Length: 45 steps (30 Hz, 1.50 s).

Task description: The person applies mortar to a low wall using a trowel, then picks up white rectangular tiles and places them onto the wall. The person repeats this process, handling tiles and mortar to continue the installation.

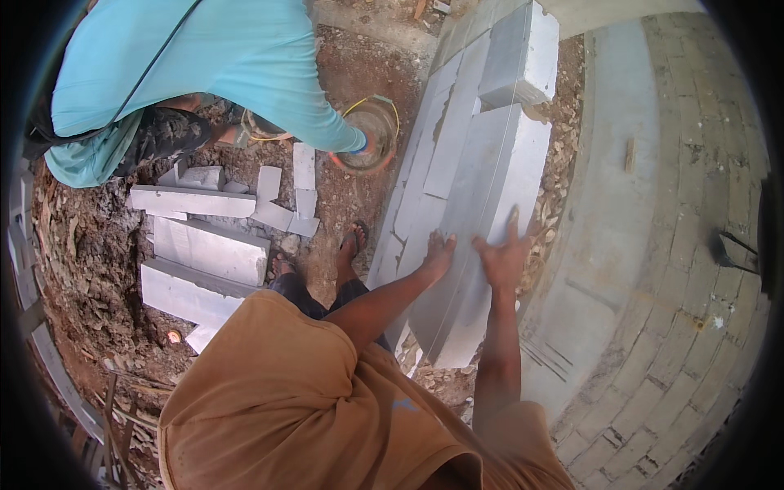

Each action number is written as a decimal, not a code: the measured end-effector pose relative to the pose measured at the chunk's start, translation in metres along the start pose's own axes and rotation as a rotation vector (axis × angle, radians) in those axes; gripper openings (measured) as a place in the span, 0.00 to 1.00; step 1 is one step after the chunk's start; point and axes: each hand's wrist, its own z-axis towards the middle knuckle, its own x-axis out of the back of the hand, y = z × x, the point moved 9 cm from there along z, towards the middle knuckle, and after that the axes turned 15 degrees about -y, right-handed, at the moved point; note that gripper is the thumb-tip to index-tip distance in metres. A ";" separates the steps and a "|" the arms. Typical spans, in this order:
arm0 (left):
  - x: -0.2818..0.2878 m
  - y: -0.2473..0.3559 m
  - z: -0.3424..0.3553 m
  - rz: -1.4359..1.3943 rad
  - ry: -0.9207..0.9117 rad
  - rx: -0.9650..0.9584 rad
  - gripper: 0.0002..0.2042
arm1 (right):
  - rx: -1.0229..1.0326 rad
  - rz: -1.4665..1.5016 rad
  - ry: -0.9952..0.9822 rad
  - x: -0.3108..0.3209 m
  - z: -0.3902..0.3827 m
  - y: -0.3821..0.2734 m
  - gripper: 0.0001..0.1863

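A long pale lightweight concrete block [457, 269] forms the near end of the top course of a low wall. My left hand [439, 255] lies against the block's left face, its fingers stretched toward the upper edge. On the right, my right hand [502, 260] rests on the block's top, its thumb and fingers spread apart. A thin string runs lengthwise along the block. Beyond it, another white block [518, 61] sits raised at the wall's far end, with a rough mortar joint near it.
At left, several loose white blocks [204, 249] and cut pieces lie on brown soil. A person in a turquoise shirt [245, 49] bends with one hand in a round bucket [371, 143]. Rubble borders the wall's right side, before a block wall [694, 269].
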 end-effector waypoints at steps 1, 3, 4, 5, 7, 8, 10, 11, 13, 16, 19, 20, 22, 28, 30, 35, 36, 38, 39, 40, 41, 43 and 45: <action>0.000 -0.002 0.000 -0.004 0.004 -0.003 0.45 | -0.035 0.010 -0.024 -0.005 0.000 0.003 0.59; -0.002 0.003 -0.001 -0.006 0.005 0.019 0.45 | -0.090 -0.007 -0.040 -0.006 0.002 0.006 0.58; -0.001 0.007 0.000 -0.005 0.004 0.031 0.45 | -0.109 -0.032 -0.035 -0.004 0.009 0.005 0.58; 0.002 0.017 0.004 -0.009 0.012 0.012 0.45 | -0.118 -0.058 -0.032 0.000 0.015 -0.002 0.58; 0.008 0.031 0.015 -0.005 0.021 -0.015 0.45 | -0.131 0.005 -0.047 0.001 0.033 -0.004 0.57; 0.009 0.035 0.018 -0.015 0.022 -0.019 0.45 | -0.138 0.035 -0.044 0.004 0.039 -0.002 0.57; 0.009 0.041 0.019 -0.038 0.025 -0.029 0.45 | -0.136 -0.001 -0.059 -0.001 0.039 0.005 0.56; 0.009 0.039 0.023 -0.029 0.026 -0.033 0.45 | -0.131 -0.019 -0.062 -0.001 0.043 0.005 0.56; 0.009 0.034 0.026 -0.013 0.029 -0.043 0.46 | -0.145 -0.007 -0.055 0.003 0.044 -0.001 0.56; 0.007 0.037 0.027 -0.015 0.012 -0.045 0.46 | -0.125 -0.017 -0.001 0.002 0.049 0.003 0.56; 0.014 0.042 0.037 -0.054 0.019 -0.075 0.45 | -0.136 0.000 -0.003 0.001 0.056 -0.007 0.55; 0.014 0.042 0.039 -0.062 0.006 -0.068 0.45 | -0.165 0.011 -0.011 0.001 0.057 -0.007 0.55; 0.014 0.048 0.031 -0.075 -0.023 -0.047 0.45 | -0.152 0.042 -0.003 -0.001 0.057 -0.002 0.55; 0.013 0.057 0.023 -0.091 -0.060 -0.042 0.47 | -0.187 -0.060 0.025 -0.006 0.062 0.012 0.54; 0.014 0.061 0.020 -0.094 -0.049 -0.044 0.47 | -0.204 -0.105 0.027 -0.012 0.061 0.017 0.54; 0.015 0.062 0.017 -0.102 -0.045 -0.047 0.47 | -0.311 -0.161 0.003 -0.012 0.057 0.014 0.53; 0.014 0.061 0.018 -0.100 -0.044 -0.044 0.47 | -0.325 -0.147 0.006 -0.011 0.056 0.012 0.53; 0.015 0.060 0.020 -0.093 -0.038 -0.036 0.47 | -0.358 -0.122 0.009 -0.008 0.056 0.006 0.52; 0.017 0.059 0.022 -0.088 -0.036 -0.028 0.46 | -0.382 -0.123 -0.040 -0.007 0.056 -0.001 0.51; 0.019 0.058 0.025 -0.081 -0.035 -0.018 0.46 | -0.408 -0.124 -0.088 -0.003 0.060 -0.011 0.51; 0.018 0.058 0.027 -0.109 -0.072 -0.020 0.46 | -0.440 -0.127 -0.139 -0.003 0.057 -0.011 0.51; 0.016 0.053 0.023 -0.151 -0.158 -0.014 0.45 | -0.260 -0.077 -0.034 -0.003 0.051 0.009 0.50; 0.026 0.037 0.015 -0.128 -0.143 0.068 0.46 | -0.169 0.083 0.060 0.008 0.037 0.023 0.47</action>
